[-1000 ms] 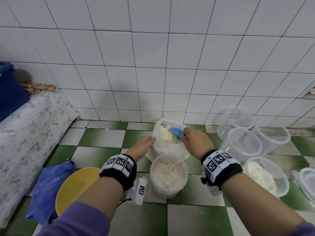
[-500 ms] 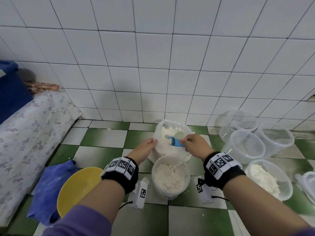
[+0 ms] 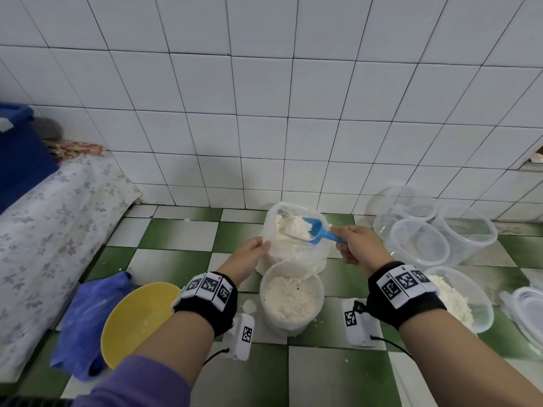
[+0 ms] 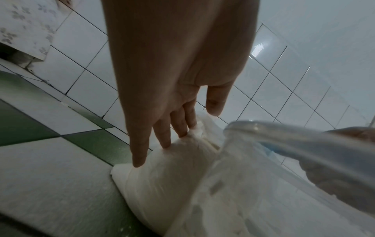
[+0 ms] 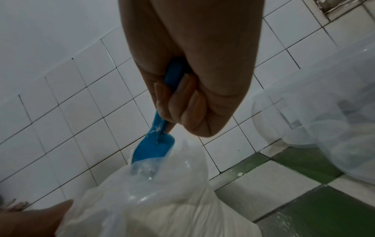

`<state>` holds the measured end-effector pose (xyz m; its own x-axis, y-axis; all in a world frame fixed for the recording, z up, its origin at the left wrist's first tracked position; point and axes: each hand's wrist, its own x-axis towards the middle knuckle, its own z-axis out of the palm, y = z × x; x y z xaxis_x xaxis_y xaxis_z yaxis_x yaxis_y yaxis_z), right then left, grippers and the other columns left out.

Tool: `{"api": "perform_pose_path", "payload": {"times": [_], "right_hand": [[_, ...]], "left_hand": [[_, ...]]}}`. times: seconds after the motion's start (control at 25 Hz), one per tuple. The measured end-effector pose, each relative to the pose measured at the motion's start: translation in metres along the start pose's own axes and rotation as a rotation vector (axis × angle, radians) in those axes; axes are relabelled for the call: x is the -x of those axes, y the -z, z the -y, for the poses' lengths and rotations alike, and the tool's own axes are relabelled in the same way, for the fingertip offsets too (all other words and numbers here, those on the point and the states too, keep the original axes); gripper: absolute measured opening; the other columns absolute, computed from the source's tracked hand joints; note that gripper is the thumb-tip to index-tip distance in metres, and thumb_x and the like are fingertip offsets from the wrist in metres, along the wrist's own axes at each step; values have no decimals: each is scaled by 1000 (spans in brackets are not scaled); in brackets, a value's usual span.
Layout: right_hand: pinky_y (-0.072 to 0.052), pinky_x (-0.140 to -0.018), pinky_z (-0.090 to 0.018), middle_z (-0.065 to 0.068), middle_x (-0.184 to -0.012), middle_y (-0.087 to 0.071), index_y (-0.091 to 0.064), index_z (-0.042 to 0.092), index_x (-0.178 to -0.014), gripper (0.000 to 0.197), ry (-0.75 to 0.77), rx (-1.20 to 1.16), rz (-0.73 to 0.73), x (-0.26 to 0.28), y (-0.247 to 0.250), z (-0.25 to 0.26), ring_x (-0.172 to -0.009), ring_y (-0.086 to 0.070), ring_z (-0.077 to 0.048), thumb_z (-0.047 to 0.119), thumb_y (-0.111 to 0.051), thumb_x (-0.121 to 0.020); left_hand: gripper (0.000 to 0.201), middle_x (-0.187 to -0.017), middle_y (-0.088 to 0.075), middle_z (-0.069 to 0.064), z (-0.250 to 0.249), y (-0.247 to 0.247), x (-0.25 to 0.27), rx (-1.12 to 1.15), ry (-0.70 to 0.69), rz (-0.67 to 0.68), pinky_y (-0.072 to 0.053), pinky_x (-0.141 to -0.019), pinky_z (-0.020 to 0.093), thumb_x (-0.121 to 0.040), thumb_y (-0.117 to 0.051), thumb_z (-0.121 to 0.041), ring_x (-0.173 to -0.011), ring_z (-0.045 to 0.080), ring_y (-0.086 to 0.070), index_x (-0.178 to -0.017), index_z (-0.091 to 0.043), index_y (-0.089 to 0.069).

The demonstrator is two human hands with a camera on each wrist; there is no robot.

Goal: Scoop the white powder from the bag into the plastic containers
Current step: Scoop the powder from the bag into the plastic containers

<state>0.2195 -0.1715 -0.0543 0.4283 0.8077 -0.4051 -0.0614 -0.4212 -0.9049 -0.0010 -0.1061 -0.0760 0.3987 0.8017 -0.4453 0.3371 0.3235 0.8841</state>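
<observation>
A clear plastic bag (image 3: 293,251) of white powder stands on the tiled floor by the wall. My left hand (image 3: 252,249) presses straight fingers (image 4: 166,141) against the bag's (image 4: 162,184) left side, thumb apart. My right hand (image 3: 355,248) grips the handle of a blue scoop (image 3: 316,229), fingers curled round it (image 5: 182,104). The scoop (image 5: 154,147) is heaped with powder and sits at the mouth of the bag (image 5: 162,200). A round plastic container (image 3: 291,298) nearly full of powder stands just in front of the bag.
A second container (image 3: 458,304) holding powder sits at the right, with several empty clear containers (image 3: 420,245) behind it and lids (image 3: 529,304) at the far right. A yellow bowl (image 3: 132,321) and blue cloth (image 3: 85,318) lie at the left, beside a floral-covered surface (image 3: 44,230).
The scoop has come up from deep in the bag to its mouth, now heaped with powder. My left hand stays on the bag's side.
</observation>
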Motion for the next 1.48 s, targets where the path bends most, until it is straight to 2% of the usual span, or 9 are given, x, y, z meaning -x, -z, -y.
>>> {"api": "perform_pose_path", "payload": {"times": [0.28,0.44,0.6,0.76,0.88,1.08,1.16,1.28,1.48], "right_hand": [[-19,-40,-22,3,-48,-33,-56,3,-93,12,20,-81,110,22,15,13,-44,-23,-11,15,-56,-93],[-15,-41,-22,0,-49,-30,-57,3,-83,12,-21,-87,217,37,29,14,-42,-20,-11,9,-52,-93],[-15,-41,-21,-1,-47,-34,-63,3,-79,15,-34,59,327,49,35,6,-41,-23,-11,5,-55,-91],[-25,-40,-16,1,-49,-44,-63,8,-73,18,98,362,310,61,25,3,-40,-33,-7,15,-62,-90],[-37,-54,-19,0,-59,-53,-64,13,-74,18,258,575,317,62,20,-2,-50,-42,-8,26,-67,-87],[-43,-67,-33,-21,-91,-65,-68,24,-82,9,351,661,339,59,20,-13,-63,-46,-19,32,-65,-85],[-49,-78,-40,-16,-92,-67,-70,29,-84,6,363,683,352,58,21,-15,-76,-56,-30,34,-66,-84],[-49,-94,-34,7,-93,-72,-72,20,-88,5,359,644,392,58,22,-15,-94,-64,-14,19,-67,-87],[-49,-95,-30,7,-95,-72,-73,16,-88,9,344,632,398,58,23,-15,-96,-64,-10,12,-65,-88]], "left_hand": [[21,-118,-55,-10,10,3,5,29,11,5,-32,-96,29,-103,-42,-31,-114,8,-44,-121,-26,-52],[27,-132,-53,-9,18,6,5,22,28,18,-35,-95,31,-102,-42,-37,-121,9,-44,-127,-32,-50],[30,-133,-53,-10,22,5,7,18,22,31,-35,-95,32,-101,-42,-40,-123,10,-44,-130,-35,-50],[31,-136,-51,-10,24,6,9,26,26,20,-35,-97,34,-101,-43,-42,-127,12,-43,-131,-36,-48],[42,-139,-49,-10,25,6,9,18,24,36,-35,-99,34,-100,-44,-44,-130,12,-41,-140,-33,-44],[34,-136,-51,-11,25,5,10,25,22,29,-35,-101,35,-99,-44,-43,-130,13,-42,-133,-37,-49],[37,-137,-51,-10,25,6,10,22,17,37,-36,-100,35,-99,-45,-43,-130,14,-42,-135,-36,-49],[36,-135,-52,-8,25,6,11,24,12,31,-36,-98,34,-100,-44,-40,-127,14,-43,-135,-35,-48],[34,-131,-51,-7,23,5,13,12,2,32,-36,-96,33,-101,-43,-38,-123,13,-44,-135,-36,-47]]}}
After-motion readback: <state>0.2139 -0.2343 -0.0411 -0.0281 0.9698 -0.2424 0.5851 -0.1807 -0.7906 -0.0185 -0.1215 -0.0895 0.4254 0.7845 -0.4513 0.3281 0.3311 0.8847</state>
